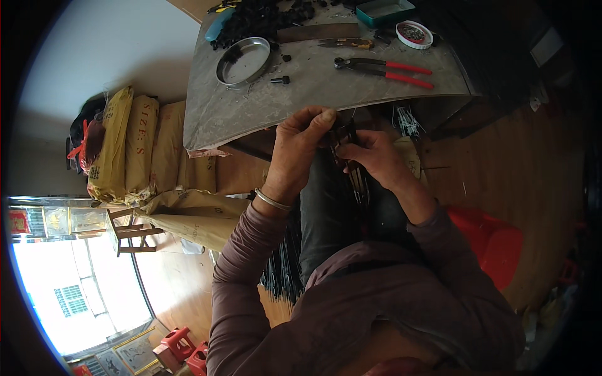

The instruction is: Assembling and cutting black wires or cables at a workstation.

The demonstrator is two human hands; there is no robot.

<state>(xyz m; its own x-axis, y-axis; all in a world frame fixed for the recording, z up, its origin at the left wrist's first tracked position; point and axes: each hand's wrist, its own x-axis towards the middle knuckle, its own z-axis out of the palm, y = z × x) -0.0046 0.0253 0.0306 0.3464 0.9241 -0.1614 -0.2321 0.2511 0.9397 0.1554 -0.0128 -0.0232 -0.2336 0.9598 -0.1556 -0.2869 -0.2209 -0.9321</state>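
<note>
Just beyond the table's near edge, over my lap, I hold a dark bundle of thin ribs [357,183] that looks like a folded umbrella frame. My left hand [297,143] is closed at its upper end, thumb pressed against the fingers. Lower down, my right hand [379,160] pinches the ribs from the right side. The fingers hide the exact spot being gripped. A thin wire or rod [353,114] sticks up between the hands. The ribs run down between my knees, where they grow dark and hard to make out.
On the grey table [251,109] lie red-handled pincers [390,71], a round metal tray [243,61], a small black part [280,80], a black pile [254,22], a knife [346,43] and a white dish [414,34]. Sacks [141,141] stand left; a red stool [492,241] sits right.
</note>
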